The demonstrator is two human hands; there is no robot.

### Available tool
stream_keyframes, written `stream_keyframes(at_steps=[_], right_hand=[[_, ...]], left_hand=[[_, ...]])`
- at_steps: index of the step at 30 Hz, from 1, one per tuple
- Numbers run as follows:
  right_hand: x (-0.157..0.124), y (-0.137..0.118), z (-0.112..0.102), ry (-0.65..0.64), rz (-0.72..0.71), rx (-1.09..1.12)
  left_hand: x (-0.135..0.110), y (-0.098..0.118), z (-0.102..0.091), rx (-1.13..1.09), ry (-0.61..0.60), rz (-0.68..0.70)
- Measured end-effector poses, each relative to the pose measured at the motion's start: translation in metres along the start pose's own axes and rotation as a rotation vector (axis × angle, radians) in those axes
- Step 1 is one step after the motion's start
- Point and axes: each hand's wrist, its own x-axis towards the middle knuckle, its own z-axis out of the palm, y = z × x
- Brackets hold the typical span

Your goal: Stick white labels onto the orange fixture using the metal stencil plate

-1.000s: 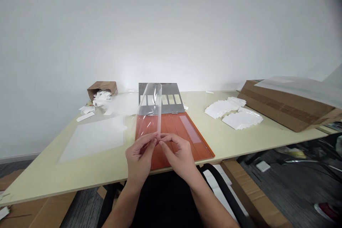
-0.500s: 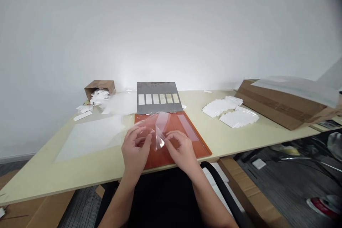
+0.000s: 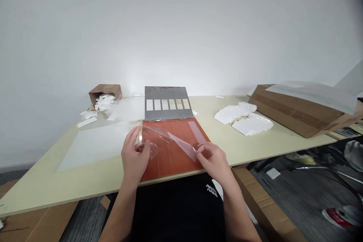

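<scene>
Two hands work over the near edge of the pale wooden surface point(image 3: 56, 181) in the head view. The left hand point(image 3: 135, 159) has its grip closed on the left end of a clear plastic film strip point(image 3: 178, 143), pinching it between thumb and fingers while the forefinger stands up. The right hand point(image 3: 214, 160) pinches the other end between thumb and fingertips. Only one strip is held. It is stretched between the hands, twisted along its length, and hangs just above a flat orange-red rectangular board point(image 3: 170, 162) that lies at the middle of the near edge.

A second clear strip point(image 3: 196, 131) lies flat on the board's right side. Just beyond the board's far edge is one grey metal plate point(image 3: 166, 94) with six rectangular windows in a row. Left of the board lies one large translucent sheet point(image 3: 96, 143).

At the far left corner one small brown cardboard box point(image 3: 105, 90) lies on its side, with white paper slips point(image 3: 90, 115) spilling from it. Toward the right, two fanned piles of white cards point(image 3: 244, 119) lie side by side. At the right edge sits one long flat brown cardboard carton point(image 3: 300, 111) with clear wrapping on top.

A small white logo point(image 3: 212, 190) shows on the person's black garment, too small to read.
</scene>
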Motion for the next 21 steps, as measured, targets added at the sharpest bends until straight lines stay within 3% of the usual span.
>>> stream_keyframes(at_steps=[12,21], right_hand=[[-0.006,0.019,-0.026,-0.074,0.195,-0.309],[-0.012,0.016,-0.032,-0.136,0.241,-0.501]], left_hand=[[0.01,-0.001,-0.014,0.023,0.059,-0.092],[0.018,-0.006,-0.026,0.045,0.116,-0.113]])
